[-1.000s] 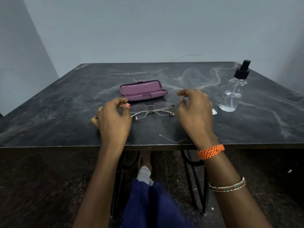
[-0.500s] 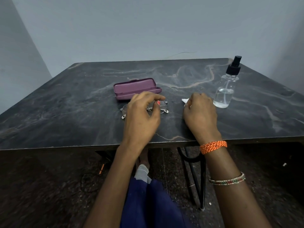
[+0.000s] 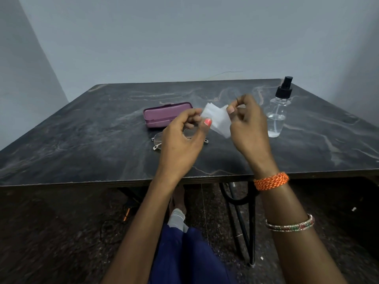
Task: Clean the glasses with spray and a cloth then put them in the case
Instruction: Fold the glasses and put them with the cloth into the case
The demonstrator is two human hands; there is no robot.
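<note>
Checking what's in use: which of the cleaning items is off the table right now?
The white cloth, held up between the left hand and right hand. The spray bottle, glasses and purple case rest on the table.

**Item count, single head view**

One dark marbled table [image 3: 82, 144] is counted. One purple case [image 3: 162, 116], shut, is recorded at centre, far of the hands. One pair of glasses [image 3: 156, 141] is noted near of the case, partly hidden by the left hand. One white cloth [image 3: 218, 119] is counted, raised between the hands. One clear spray bottle [image 3: 277, 117] with a black pump is logged at far right. Two hands are counted: left hand [image 3: 180, 138], right hand [image 3: 249, 128]. Two wrist bands are seen on the right arm: one orange thread band [image 3: 271, 181], one beaded bangle [image 3: 290, 224].
</note>
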